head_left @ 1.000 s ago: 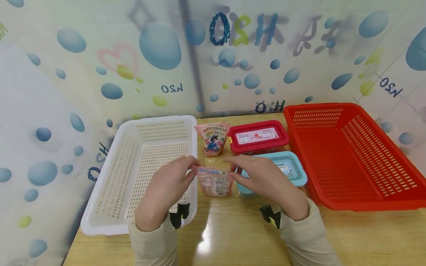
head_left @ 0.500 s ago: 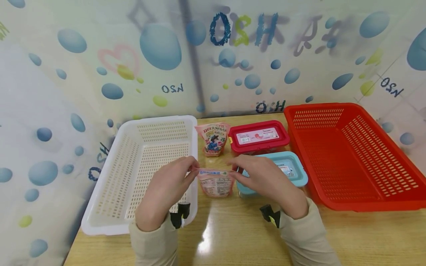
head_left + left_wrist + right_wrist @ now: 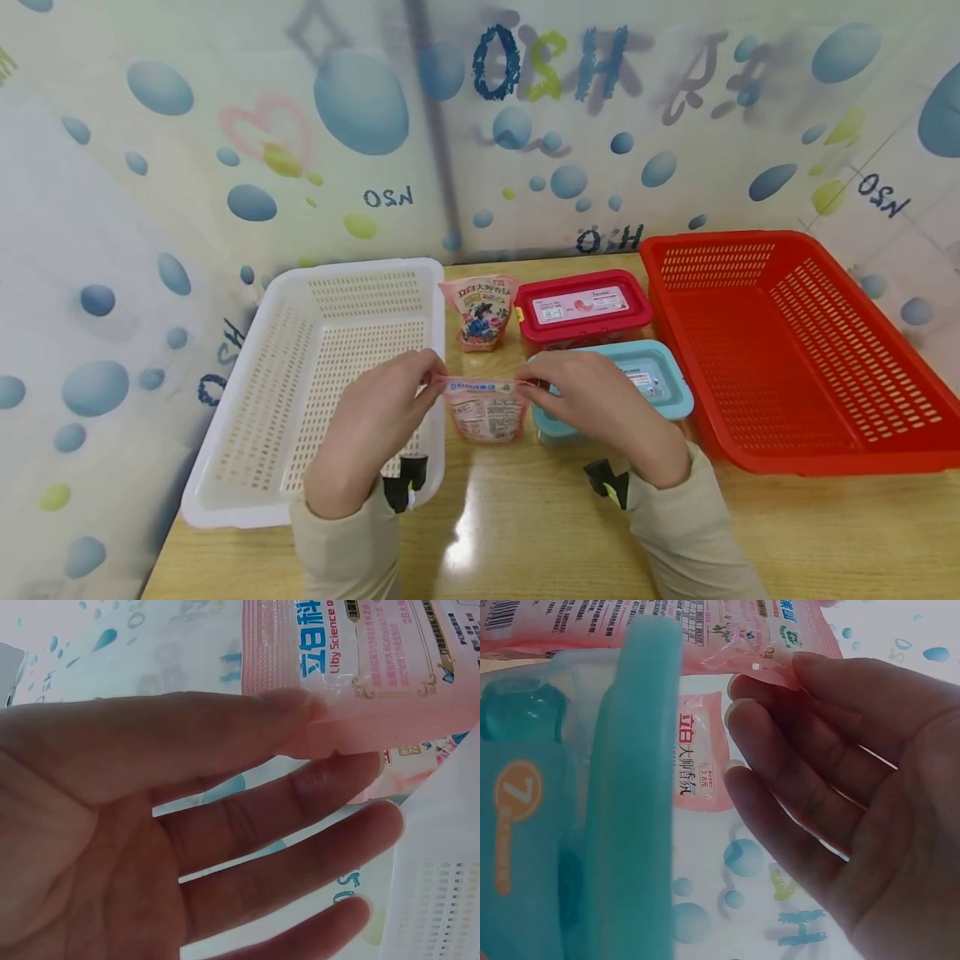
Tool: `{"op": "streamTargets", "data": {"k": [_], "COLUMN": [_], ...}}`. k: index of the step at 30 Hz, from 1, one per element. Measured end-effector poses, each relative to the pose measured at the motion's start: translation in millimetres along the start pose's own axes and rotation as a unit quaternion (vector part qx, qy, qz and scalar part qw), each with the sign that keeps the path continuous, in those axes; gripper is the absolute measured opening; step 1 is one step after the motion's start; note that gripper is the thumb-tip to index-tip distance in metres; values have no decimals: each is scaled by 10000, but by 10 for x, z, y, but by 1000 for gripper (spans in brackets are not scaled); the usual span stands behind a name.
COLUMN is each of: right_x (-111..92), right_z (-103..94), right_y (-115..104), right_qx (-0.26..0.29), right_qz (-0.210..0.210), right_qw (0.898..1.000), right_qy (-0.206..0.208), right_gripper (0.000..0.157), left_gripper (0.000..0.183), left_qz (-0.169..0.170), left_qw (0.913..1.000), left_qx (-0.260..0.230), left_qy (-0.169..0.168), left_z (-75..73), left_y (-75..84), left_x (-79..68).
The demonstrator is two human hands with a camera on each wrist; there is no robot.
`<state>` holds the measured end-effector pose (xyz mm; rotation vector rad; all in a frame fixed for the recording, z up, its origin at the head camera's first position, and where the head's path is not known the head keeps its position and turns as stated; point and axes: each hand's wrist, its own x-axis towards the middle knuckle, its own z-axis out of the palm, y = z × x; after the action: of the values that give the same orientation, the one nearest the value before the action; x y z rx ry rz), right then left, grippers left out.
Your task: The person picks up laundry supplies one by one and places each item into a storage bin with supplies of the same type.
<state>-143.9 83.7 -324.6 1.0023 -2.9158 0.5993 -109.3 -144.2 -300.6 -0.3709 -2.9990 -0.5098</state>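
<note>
A pink printed pouch (image 3: 487,413) stands on the table, its back label facing me. My left hand (image 3: 386,417) pinches its top left corner between thumb and index finger; the left wrist view shows the other fingers (image 3: 292,840) stretched out below the pouch edge. At the top right corner, my right hand (image 3: 596,396) pinches the pouch the same way, its wrist passing over a container with a light blue lid (image 3: 660,375). Behind the held pouch stands a second pink pouch (image 3: 480,312), front picture toward me.
A white perforated basket (image 3: 307,500) stands at the left, beneath my left hand. A container with a dark red lid (image 3: 581,307) sits behind the blue-lidded one. To the right is a red perforated basket (image 3: 840,465). A patterned wall sheet (image 3: 525,167) rises behind the table.
The fingers of my right hand have drawn in a little at the pouch's corner. The pouch and my left hand stay in nearly the same place.
</note>
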Motion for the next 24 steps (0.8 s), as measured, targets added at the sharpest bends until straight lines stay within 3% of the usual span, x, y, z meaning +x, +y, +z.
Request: {"op": "streamTargets", "data": {"k": [14,24], "right_x": [1,-3], "right_z": [25,12], "right_y": [38,17], "right_qx": [-147,-70], "right_qz": [-422,-357], "right_qw": [9968,9951], "right_qy": [667,916], "right_gripper": [24,26], "left_gripper": [4,4], "left_qz": [127,90], "left_qw": [9990,9985], "left_qx": [157,130], "left_qy": [406,521], "left_z": [-19,-23], "left_y": [23,25], "left_x": [19,8]}}
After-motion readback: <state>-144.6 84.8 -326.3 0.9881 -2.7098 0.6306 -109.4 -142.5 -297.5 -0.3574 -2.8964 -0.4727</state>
